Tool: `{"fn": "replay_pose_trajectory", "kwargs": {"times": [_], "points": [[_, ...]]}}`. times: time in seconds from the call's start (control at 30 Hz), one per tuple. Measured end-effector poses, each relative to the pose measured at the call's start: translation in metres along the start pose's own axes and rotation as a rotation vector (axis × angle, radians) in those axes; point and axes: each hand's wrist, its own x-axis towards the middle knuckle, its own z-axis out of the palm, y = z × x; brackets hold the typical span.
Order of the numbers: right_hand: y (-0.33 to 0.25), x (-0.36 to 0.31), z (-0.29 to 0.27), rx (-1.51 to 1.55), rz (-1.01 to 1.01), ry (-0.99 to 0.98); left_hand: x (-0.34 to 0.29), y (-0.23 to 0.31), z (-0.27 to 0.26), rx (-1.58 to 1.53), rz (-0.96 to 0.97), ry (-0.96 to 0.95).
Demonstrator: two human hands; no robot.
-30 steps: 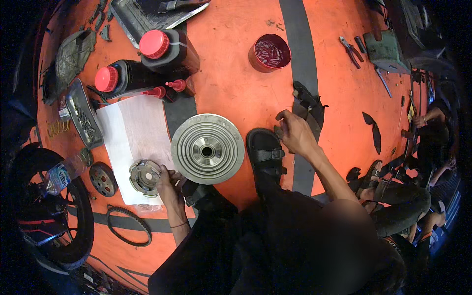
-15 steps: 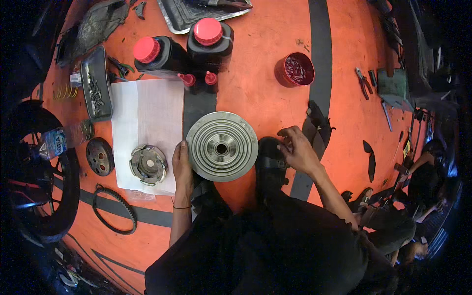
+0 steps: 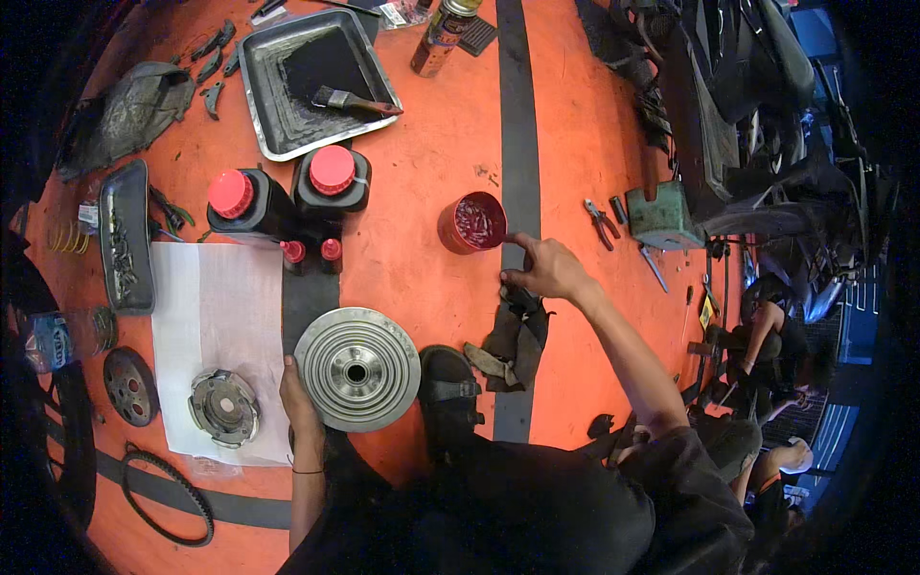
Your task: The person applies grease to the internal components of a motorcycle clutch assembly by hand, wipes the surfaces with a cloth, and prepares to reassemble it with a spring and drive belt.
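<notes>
A silvery metal pulley disc (image 3: pixel 335 402) with concentric rings and a central hole sits upright in front of me. My left hand (image 3: pixel 303 407) grips it by its left edge, the thumb showing and the other fingers hidden beneath. My right hand (image 3: pixel 551 270) is stretched out to a red cup (image 3: pixel 448 236) of dark red, glossy grease-like stuff. Its index fingertip is at the cup's right rim, with thumb and index apart and nothing visible between them. Dark, dirty rags (image 3: pixel 517 335) lie just below that hand.
On a white sheet (image 3: pixel 177 335) lies a clutch assembly (image 3: pixel 224 407); a drive belt (image 3: pixel 168 498) and dark round plate (image 3: pixel 130 386) are nearby. Black red-capped bottles (image 3: pixel 331 196), a tray (image 3: pixel 273 134) with a brush (image 3: pixel 355 102), and pliers (image 3: pixel 602 224) surround the space. Another person (image 3: pixel 767 335) works at right.
My right hand has moved from beside the pulley disc up to the red cup. The view has shifted upward and right, while my left hand keeps hold of the disc.
</notes>
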Motion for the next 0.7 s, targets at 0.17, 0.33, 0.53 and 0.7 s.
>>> {"fn": "replay_pose_trajectory", "kwargs": {"times": [0.17,0.33,0.53,0.7], "points": [[0.003,0.062,-0.013,-0.345,-0.093,-0.261,0.008,-0.011,-0.007,0.001,0.013,0.070],[-0.031,0.100,-0.017,-0.601,-0.098,-0.496,0.000,0.000,-0.004,0.058,0.048,0.058],[-0.032,0.129,-0.005,-0.753,-0.105,-0.618,-0.001,0.001,-0.002,0.128,0.061,0.098],[-0.043,0.142,-0.002,-0.810,0.055,-0.851,0.005,-0.005,-0.008,0.101,0.046,0.081]]}}
